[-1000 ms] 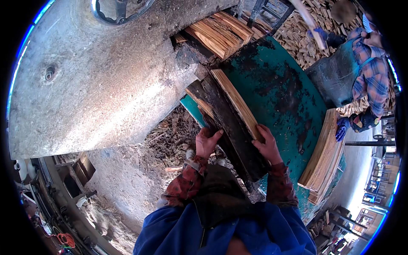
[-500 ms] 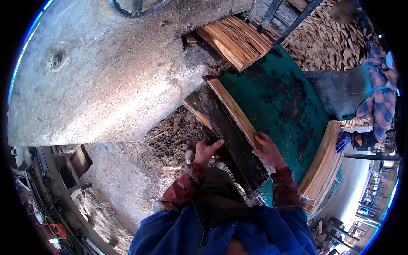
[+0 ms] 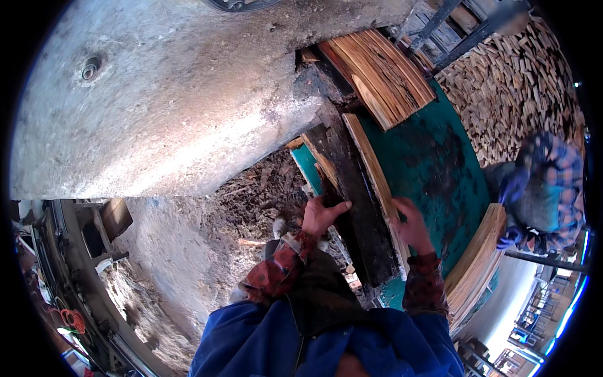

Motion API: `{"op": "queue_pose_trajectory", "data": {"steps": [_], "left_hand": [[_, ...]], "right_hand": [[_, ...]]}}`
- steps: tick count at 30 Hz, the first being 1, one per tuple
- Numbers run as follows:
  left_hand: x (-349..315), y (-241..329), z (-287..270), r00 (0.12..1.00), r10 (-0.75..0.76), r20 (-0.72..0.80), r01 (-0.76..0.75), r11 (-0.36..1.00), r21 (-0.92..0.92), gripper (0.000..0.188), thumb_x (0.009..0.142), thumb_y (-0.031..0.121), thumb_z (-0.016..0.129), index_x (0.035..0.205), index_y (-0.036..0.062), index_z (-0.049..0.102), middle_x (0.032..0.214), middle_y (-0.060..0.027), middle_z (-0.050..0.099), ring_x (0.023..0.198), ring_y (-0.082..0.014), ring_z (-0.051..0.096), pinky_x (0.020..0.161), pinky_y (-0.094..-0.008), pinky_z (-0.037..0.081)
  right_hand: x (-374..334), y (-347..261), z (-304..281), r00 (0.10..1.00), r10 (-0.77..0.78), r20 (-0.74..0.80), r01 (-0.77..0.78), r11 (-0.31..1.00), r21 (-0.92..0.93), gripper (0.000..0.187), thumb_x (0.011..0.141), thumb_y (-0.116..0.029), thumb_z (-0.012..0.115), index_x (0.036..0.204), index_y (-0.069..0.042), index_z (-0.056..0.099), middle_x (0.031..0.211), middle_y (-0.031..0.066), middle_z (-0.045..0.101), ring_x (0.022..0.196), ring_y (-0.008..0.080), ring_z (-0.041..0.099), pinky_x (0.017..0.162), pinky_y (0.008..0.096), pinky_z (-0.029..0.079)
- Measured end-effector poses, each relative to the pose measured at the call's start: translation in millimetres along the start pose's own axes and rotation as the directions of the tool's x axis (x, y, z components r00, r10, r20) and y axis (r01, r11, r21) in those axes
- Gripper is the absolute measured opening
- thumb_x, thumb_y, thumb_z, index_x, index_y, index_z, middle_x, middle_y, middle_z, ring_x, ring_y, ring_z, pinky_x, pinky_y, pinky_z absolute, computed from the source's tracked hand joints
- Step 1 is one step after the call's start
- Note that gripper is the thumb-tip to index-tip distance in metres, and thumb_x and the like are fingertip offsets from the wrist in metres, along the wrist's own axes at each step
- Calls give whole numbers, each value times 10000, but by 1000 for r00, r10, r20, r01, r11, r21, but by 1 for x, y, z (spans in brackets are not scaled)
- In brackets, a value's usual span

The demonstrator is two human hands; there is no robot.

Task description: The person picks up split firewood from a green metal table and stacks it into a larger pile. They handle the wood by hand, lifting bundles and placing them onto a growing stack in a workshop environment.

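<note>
**Both hands on a dark slab at the green table's edge**

While the left hand (image 3: 321,215) lies over the near left edge of the dark wooden slab (image 3: 352,201), fingers spread and pressing down more than wrapping, the right hand (image 3: 409,225) grips the pale long edge on the slab's right side. The slab runs from near to far, resting on the left edge of the green table (image 3: 433,163) and pointing at the gap where layered pale wood (image 3: 377,75) sits under a large grey machine body (image 3: 176,107).

Risk, as I judge it: the left hand's flat hold could slip on the rough, bark-dark face, letting the slab tip left onto the debris heap (image 3: 251,201) (no support shows there). Fingers near the far gap could be pinched. Another person (image 3: 546,188) crouches at the far right beside stacked thin sheets (image 3: 477,264), well apart.
</note>
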State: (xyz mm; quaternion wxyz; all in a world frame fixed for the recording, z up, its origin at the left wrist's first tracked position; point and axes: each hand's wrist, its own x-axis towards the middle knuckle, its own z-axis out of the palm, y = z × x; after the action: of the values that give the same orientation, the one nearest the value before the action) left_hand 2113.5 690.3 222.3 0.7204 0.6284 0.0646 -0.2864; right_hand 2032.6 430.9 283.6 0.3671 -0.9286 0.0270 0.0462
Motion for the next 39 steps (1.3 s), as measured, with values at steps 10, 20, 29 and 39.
{"op": "queue_pose_trajectory", "data": {"steps": [10,20,29,39], "left_hand": [[10,-22,-1,997,77,-1,-76,985,-153,480,759,193,815,1116,-61,620,1066,-99,691,950,-140,631,874,-309,508],[9,-17,-4,1000,26,13,-23,986,-164,475,772,197,803,1127,-49,605,1075,-90,687,967,-132,625,887,-295,496],[9,-13,-5,999,41,0,-41,999,-21,538,742,319,821,1080,-50,623,1037,-124,703,928,-148,652,833,-299,509],[14,-32,-1,999,30,34,-23,983,-180,427,794,149,791,1126,-57,619,1051,-83,694,954,-134,617,872,-285,488]], "right_hand": [[224,-79,27,957,-243,-155,226,966,-123,400,830,-190,676,1149,37,596,971,178,615,842,323,611,738,386,498],[419,-108,92,927,-335,-167,249,885,-393,571,796,-198,678,1297,-24,469,1301,215,477,1127,397,535,924,444,476],[463,-101,99,955,-245,-169,81,760,-644,239,843,-242,600,1021,-83,621,1077,154,607,904,335,643,734,462,518],[312,-81,36,933,-176,-314,109,969,-220,272,840,-222,542,965,-1,638,919,220,656,863,400,628,769,461,503]]}}
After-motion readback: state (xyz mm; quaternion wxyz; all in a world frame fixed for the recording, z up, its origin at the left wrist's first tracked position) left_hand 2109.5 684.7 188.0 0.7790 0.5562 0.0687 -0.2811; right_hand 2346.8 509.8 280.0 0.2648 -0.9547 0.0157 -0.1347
